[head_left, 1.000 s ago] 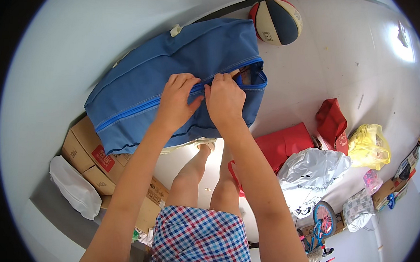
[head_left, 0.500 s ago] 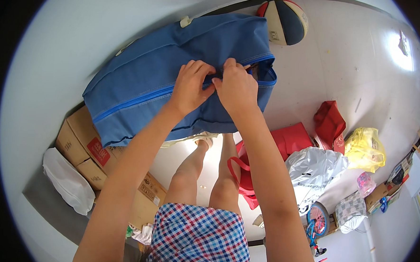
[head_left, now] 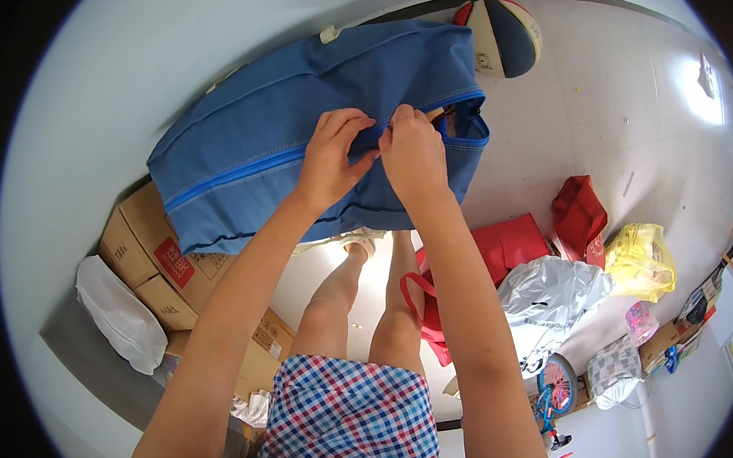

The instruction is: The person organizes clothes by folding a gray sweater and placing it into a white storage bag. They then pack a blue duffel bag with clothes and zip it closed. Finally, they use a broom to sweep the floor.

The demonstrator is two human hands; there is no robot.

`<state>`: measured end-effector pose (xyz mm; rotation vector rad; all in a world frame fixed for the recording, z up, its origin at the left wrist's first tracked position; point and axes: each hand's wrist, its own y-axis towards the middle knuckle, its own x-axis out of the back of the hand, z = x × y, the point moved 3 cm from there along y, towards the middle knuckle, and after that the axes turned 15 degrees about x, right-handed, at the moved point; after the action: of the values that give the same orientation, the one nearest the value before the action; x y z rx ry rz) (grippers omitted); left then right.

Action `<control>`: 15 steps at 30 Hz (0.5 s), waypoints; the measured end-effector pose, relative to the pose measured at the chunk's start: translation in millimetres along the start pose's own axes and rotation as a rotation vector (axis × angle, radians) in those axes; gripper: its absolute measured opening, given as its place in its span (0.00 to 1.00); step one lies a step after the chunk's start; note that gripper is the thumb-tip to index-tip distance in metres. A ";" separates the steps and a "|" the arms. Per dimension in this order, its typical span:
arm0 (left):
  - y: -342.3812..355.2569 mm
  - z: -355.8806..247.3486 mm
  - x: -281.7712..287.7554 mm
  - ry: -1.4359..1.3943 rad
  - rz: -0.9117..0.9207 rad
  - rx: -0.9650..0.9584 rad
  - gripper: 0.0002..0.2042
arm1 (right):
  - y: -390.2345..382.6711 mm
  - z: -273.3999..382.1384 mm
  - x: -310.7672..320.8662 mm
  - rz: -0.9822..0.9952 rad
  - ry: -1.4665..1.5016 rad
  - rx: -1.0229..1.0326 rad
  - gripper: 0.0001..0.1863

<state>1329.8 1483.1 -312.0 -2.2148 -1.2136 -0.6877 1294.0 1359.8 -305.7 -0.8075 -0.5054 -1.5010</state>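
Far left, white bag [head_left: 121, 320] beside brown cartons [head_left: 146, 238]. Centre, blue bag [head_left: 277, 125], lying lengthwise along the wall [head_left: 146, 93], with zip [head_left: 236, 177] drawn together toward the left end and gaping at the right. Over the zip line, left hand [head_left: 334, 159]: bent fingers and thumb parted in a loose C, fingertips at the fabric, thumb tip just beside the other hand; nothing visibly gripped between. Immediately alongside, right hand [head_left: 416, 155]: fingers curled inward at the zip, just left of the gaping part; contents of the pinch hidden by the hand, impossible to tell. Past the bag's right end, ball [head_left: 501, 39]. Farther right, red bag [head_left: 507, 238], silver bag [head_left: 555, 293] just beside, then yellow bag [head_left: 642, 264].
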 end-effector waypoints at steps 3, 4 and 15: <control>0.1 -1.7 -1.8 0.020 -0.017 -0.036 0.20 | -6.4 0.8 4.1 -0.021 -0.105 0.060 0.11; 1.1 -2.5 -1.8 0.021 -0.024 -0.039 0.20 | -6.4 2.4 2.8 -0.069 -0.177 0.108 0.09; 3.8 -3.2 -1.9 0.006 -0.067 -0.085 0.18 | -7.8 -5.0 0.5 -0.212 0.150 0.128 0.05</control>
<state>1331.6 1478.1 -311.6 -2.2479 -1.2824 -0.7857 1285.4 1356.6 -307.5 -0.5499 -0.5822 -1.6906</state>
